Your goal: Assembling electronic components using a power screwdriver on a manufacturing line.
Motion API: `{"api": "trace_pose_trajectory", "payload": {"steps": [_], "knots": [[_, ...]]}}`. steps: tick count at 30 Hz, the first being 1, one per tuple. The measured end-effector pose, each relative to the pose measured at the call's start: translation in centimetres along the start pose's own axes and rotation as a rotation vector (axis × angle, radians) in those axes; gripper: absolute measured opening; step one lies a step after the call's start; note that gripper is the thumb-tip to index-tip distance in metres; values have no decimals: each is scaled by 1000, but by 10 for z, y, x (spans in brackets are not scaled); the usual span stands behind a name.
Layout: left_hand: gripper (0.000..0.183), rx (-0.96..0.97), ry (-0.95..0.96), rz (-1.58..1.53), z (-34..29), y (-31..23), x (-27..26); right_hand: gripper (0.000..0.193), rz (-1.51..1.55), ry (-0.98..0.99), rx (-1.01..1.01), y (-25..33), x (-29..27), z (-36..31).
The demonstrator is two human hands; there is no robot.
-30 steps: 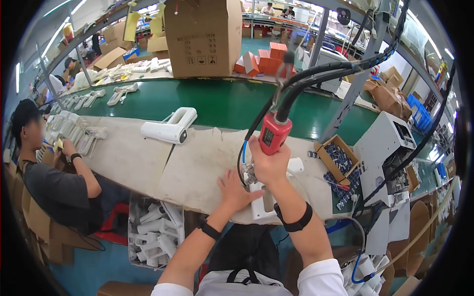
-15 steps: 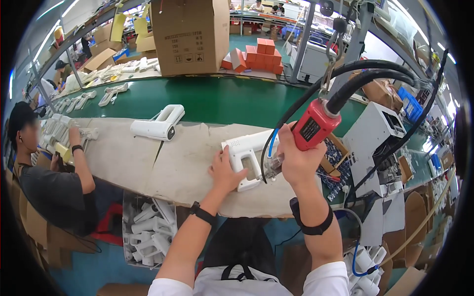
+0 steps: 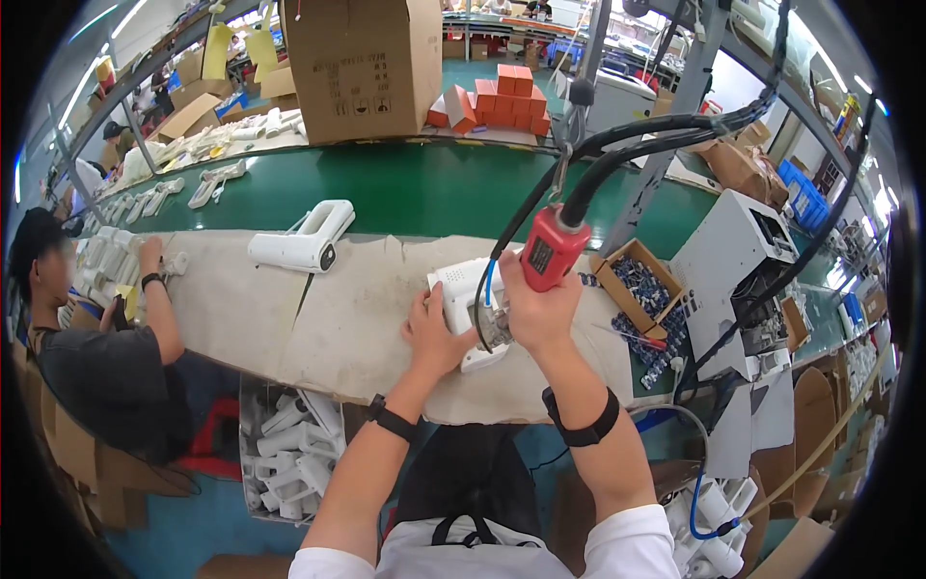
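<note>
The room is bright, with white light coming from ceiling tubes [image 3: 79, 94] at the upper left and right. The green table [image 3: 405, 193] shows a soft shine; shadows are weak. Straight edges bend toward the black round border, and the far background looks slightly blurred.
</note>
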State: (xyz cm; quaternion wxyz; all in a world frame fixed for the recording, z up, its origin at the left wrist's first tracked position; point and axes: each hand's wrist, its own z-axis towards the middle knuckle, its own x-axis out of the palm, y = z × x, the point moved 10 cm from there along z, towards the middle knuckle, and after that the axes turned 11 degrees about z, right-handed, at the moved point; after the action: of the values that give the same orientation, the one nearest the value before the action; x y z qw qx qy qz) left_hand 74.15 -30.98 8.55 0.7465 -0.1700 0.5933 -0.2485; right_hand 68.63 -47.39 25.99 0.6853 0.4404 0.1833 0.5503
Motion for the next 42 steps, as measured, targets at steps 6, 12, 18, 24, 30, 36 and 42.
{"api": "trace_pose_trajectory", "payload": {"steps": [6, 12, 18, 24, 30, 36, 42], "knots": [[96, -12, 16, 10, -5, 4, 0, 12, 73, 21, -76, 71, 14, 6], [101, -10, 80, -22, 4, 8, 11, 12, 186, 77, 38, 67, 43, -4], [99, 60, 40, -50, 11, 20, 38, 15, 185, 55, 129, 41, 51, -10], [88, 138, -119, -111, 10, 43, 46, 14, 94, 103, 112, 9, 67, -30], [84, -9, 1, -280, -5, 17, -8, 13, 216, 16, 171, 33, 31, 6], [96, -136, -33, -589, -48, 89, -79, 56, -441, -42, -477, 140, -25, -3], [100, 61, 173, -680, -121, 69, -151, 68, -523, 212, 121, 54, -79, -130]]}}
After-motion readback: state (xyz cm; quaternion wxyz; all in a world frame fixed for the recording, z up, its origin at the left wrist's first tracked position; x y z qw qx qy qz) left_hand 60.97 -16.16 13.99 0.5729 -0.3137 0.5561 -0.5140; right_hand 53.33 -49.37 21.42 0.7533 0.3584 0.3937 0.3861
